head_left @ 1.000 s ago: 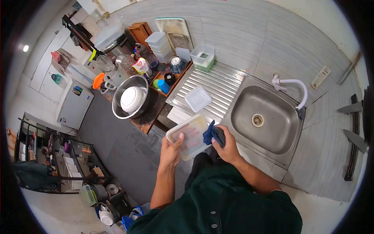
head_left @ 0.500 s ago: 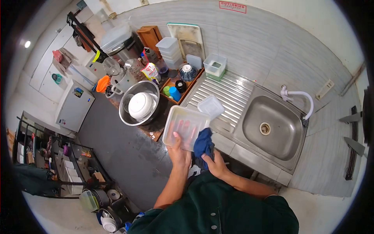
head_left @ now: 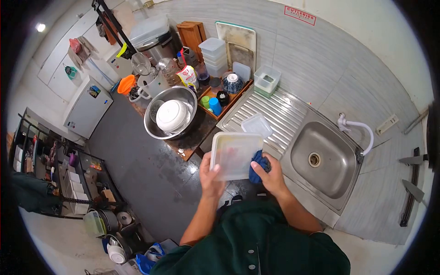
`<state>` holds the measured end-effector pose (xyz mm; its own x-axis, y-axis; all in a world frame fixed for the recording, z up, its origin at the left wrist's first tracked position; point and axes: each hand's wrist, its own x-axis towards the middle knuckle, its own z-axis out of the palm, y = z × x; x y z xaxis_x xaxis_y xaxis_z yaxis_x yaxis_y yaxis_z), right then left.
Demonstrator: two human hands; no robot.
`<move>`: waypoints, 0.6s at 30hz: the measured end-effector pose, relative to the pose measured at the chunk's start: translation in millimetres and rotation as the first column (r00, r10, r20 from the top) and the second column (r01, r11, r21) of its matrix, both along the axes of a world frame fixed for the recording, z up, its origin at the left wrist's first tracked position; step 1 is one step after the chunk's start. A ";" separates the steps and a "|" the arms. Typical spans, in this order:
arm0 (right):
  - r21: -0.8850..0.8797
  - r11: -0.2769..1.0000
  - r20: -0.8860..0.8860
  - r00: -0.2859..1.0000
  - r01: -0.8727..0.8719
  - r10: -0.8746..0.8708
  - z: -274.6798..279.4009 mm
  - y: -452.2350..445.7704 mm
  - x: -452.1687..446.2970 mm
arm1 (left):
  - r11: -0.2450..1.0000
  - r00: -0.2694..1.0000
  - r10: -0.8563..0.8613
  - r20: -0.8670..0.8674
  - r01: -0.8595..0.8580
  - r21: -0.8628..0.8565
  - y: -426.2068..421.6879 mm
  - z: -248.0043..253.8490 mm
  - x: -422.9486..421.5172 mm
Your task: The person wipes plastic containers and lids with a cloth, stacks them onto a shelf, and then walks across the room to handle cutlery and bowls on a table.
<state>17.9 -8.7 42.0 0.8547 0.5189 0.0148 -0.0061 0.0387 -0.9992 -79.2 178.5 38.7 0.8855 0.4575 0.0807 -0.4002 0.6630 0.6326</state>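
In front of my body I hold a translucent plastic container [head_left: 233, 153]. My left hand [head_left: 211, 181] grips its left side, thumb over the near edge and the other fingers mostly hidden behind. A dark blue cloth [head_left: 259, 166] is bunched in my right hand [head_left: 273, 176], pressed against the container's right edge with the thumb on top. Just beyond, a smaller clear plastic lid or container [head_left: 256, 125] lies on the ribbed drainboard [head_left: 286, 107].
Right of the drainboard is a steel sink [head_left: 323, 160] with a white faucet [head_left: 357, 123]. A large metal basin [head_left: 151, 123] holds white bowls [head_left: 172, 115]. A wooden tray [head_left: 234, 98] carries cups. Knives [head_left: 413, 190] hang on the right wall.
The container now stands more upright and nearer my right side. My right hand with the cloth has moved up along its right edge. The camera view has shifted slightly.
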 end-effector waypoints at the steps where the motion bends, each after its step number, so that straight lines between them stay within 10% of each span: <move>1: -0.087 0.993 0.042 0.995 -0.082 0.086 7.2 -7.2 9.3 | 0.990 0.984 -0.136 0.118 0.138 -0.009 12.5 2.4 -1.7; 3: -0.151 0.985 0.135 0.985 -0.090 0.110 17.6 -17.1 22.3 | 0.981 0.979 -0.187 0.085 0.191 -0.036 23.6 18.7 -5.2; 7: -0.273 0.936 0.303 0.904 -0.221 0.302 37.2 -21.7 38.0 | 0.846 0.871 -0.079 -0.484 0.316 0.430 20.5 18.4 -6.1; 9: -0.284 0.937 0.373 0.876 -0.205 0.305 33.8 -19.5 40.4 | 0.958 0.914 0.040 -0.403 0.079 0.274 5.6 3.8 2.4; 12: 0.264 0.958 -0.250 0.967 0.116 -0.048 10.2 0.0 24.8 | 0.996 0.949 0.078 -0.305 -0.090 -0.026 -18.7 7.9 14.4; 18: 0.126 0.955 0.063 0.958 0.270 -0.279 -7.1 33.8 -35.9 | 0.925 0.914 0.298 -0.276 -0.348 -0.152 -47.8 -2.6 31.8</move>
